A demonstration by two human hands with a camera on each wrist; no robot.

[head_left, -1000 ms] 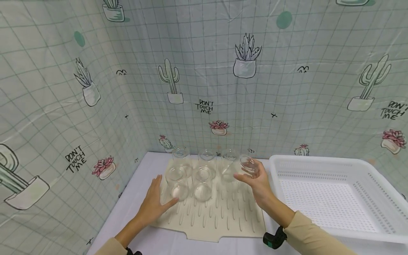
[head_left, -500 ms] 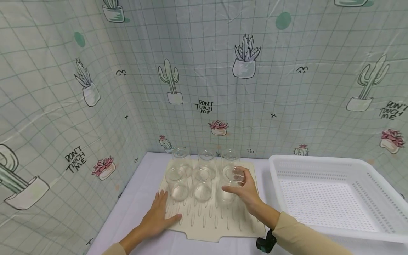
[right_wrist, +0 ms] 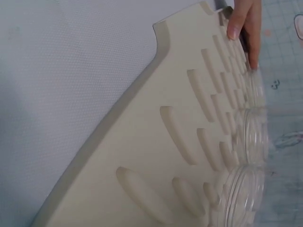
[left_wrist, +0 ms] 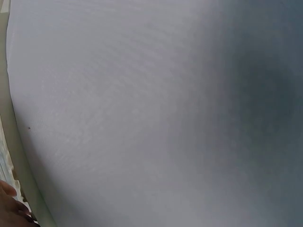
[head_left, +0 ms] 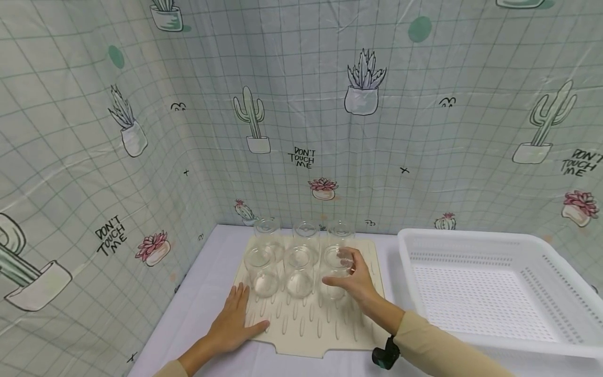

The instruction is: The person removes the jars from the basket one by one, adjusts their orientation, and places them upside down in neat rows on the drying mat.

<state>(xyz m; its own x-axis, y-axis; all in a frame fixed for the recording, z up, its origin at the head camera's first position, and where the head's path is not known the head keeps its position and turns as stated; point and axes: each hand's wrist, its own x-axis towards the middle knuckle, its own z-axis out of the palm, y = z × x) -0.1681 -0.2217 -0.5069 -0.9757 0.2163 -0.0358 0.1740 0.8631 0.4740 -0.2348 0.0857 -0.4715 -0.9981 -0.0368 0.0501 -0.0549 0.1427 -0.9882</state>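
My right hand (head_left: 360, 280) curls its thumb and fingers round a clear drinking glass (head_left: 333, 289), which stands at the front right of a beige ridged drying mat (head_left: 301, 335). Flat on the mat's left edge lies my left hand (head_left: 228, 323), fingers straight and thumb spread. Two more glasses make up the front row, one in the middle (head_left: 299, 283) and one at the left (head_left: 265, 283). Behind them is a back row of three, including a far right glass (head_left: 341, 230). The right wrist view shows the left hand (right_wrist: 246, 23) across the mat.
A white perforated plastic basket (head_left: 485, 293) stands on the right of the mat. White cloth (head_left: 188, 293) covers the table. A cactus-print curtain (head_left: 301, 115) hangs behind and along the left side.
My right hand has brought its glass from the back right down and toward me, to the front row's right end. The left hand has drawn back from beside the glasses onto the mat's edge.
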